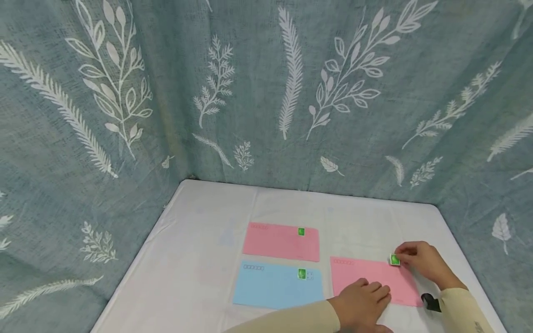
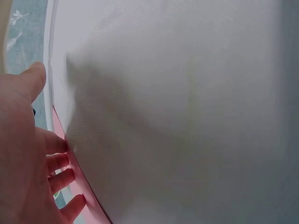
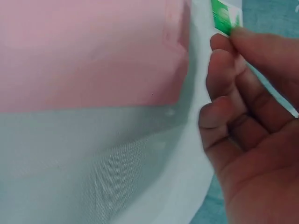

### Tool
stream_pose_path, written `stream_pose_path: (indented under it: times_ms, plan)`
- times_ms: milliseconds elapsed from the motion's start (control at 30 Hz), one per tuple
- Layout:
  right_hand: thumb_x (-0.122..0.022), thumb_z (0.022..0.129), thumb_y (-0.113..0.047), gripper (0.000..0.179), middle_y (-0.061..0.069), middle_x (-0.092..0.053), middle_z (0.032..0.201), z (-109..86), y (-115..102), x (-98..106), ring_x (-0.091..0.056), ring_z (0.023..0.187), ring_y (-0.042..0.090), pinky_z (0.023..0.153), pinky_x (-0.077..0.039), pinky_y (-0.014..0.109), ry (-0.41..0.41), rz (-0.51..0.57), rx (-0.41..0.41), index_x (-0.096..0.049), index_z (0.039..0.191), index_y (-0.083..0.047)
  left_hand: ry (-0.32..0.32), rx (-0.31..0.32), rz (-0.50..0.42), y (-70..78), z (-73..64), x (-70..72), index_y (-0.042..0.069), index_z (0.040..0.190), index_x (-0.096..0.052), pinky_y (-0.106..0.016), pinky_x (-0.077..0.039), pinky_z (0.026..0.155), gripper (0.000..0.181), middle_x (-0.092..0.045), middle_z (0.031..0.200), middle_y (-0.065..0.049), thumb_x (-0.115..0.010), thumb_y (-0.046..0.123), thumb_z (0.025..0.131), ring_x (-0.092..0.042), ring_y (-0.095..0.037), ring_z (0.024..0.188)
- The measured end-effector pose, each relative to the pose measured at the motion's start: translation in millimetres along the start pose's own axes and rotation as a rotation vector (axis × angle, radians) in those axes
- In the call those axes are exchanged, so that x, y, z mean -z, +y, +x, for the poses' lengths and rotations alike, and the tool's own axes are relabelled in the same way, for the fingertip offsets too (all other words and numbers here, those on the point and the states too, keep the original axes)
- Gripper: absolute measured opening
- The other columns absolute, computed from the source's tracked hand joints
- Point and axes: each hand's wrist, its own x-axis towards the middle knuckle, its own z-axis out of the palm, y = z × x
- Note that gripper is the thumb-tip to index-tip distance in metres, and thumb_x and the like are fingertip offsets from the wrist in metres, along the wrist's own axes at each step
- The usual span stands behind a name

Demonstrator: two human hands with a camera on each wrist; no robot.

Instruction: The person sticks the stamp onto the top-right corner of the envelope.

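Note:
In the head view, my right hand pinches a small green stamp with a white border, at the upper right corner of a pink envelope. The right wrist view shows the stamp held between thumb and forefinger, with the other fingers curled beneath. Whether the stamp touches the paper, I cannot tell. My left hand rests on the lower part of this envelope, its fingers spread. From the left wrist, those fingers lie along the pink envelope's edge.
Left of my hands, a blue envelope with a green stamp lies below another pink envelope, also bearing a green stamp. A black object sits by my right sleeve. Leaf-patterned curtains surround the white table.

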Motion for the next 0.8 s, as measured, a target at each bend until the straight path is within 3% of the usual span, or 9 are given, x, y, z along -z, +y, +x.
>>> stream_pose_path:
  times_ms: [267, 367, 500, 567, 700, 800]
  plan:
    - [-0.078, 0.097, -0.007, 0.006, 0.004, -0.073, 0.088, -9.3, 3.3, -9.2, -0.062, 0.081, 0.021, 0.069, -0.052, 0.031, -0.072, 0.015, -0.011, -0.078, 0.099, -0.002, -0.079, 0.005, -0.049, 1.8, 7.5, 0.5, 0.041, 0.169, -0.032, -0.027, -0.024, 0.121, 0.080, -0.018, 0.174, 0.020, -0.015, 0.084, 0.103, -0.017, 0.003, 0.155]
    - [-0.078, 0.097, -0.008, 0.004, 0.002, -0.071, 0.086, -9.6, 2.9, -12.3, -0.061, 0.081, 0.021, 0.069, -0.051, 0.031, -0.062, -0.014, -0.008, -0.078, 0.097, -0.004, -0.069, 0.009, -0.085, 1.3, 7.9, 2.5, 0.043, 0.164, -0.038, -0.030, -0.024, 0.122, 0.076, -0.023, 0.171, 0.017, -0.020, 0.085, 0.103, -0.021, 0.001, 0.151]
    - [-0.079, 0.098, -0.010, 0.005, 0.001, -0.071, 0.086, -6.9, 1.0, -12.7, -0.060, 0.082, 0.020, 0.071, -0.051, 0.033, -0.052, -0.058, -0.009, -0.078, 0.097, -0.006, -0.020, 0.015, -0.110, -0.8, 11.7, 7.0, 0.042, 0.157, -0.046, -0.026, -0.031, 0.115, 0.074, -0.034, 0.155, 0.023, -0.030, 0.087, 0.101, -0.033, 0.002, 0.139]
    - [-0.079, 0.098, -0.010, 0.005, 0.001, -0.070, 0.086, -5.6, 0.4, -12.7, -0.059, 0.081, 0.020, 0.071, -0.051, 0.034, -0.051, -0.069, -0.014, -0.078, 0.097, -0.005, -0.013, 0.027, -0.096, -0.9, 16.2, 7.5, 0.039, 0.161, -0.044, -0.025, -0.031, 0.114, 0.080, -0.035, 0.158, 0.020, -0.029, 0.088, 0.100, -0.034, 0.003, 0.139]
    - [-0.079, 0.097, -0.008, 0.003, 0.001, -0.070, 0.087, -4.0, -2.4, -12.6, -0.059, 0.082, 0.020, 0.072, -0.051, 0.035, -0.055, -0.081, -0.016, -0.077, 0.097, -0.005, -0.043, 0.065, -0.062, 1.2, 24.7, 6.4, 0.039, 0.172, -0.028, -0.028, -0.027, 0.120, 0.091, -0.017, 0.176, 0.015, -0.021, 0.091, 0.098, -0.020, 0.003, 0.153]
    - [-0.079, 0.097, -0.008, 0.004, 0.002, -0.070, 0.088, -3.3, -5.4, -13.0, -0.060, 0.083, 0.021, 0.073, -0.051, 0.035, -0.069, -0.079, -0.013, -0.078, 0.098, -0.005, -0.067, 0.090, -0.072, 2.1, 27.8, 4.9, 0.040, 0.173, -0.022, -0.031, -0.022, 0.124, 0.093, -0.008, 0.178, 0.018, -0.018, 0.092, 0.096, -0.011, 0.002, 0.157]
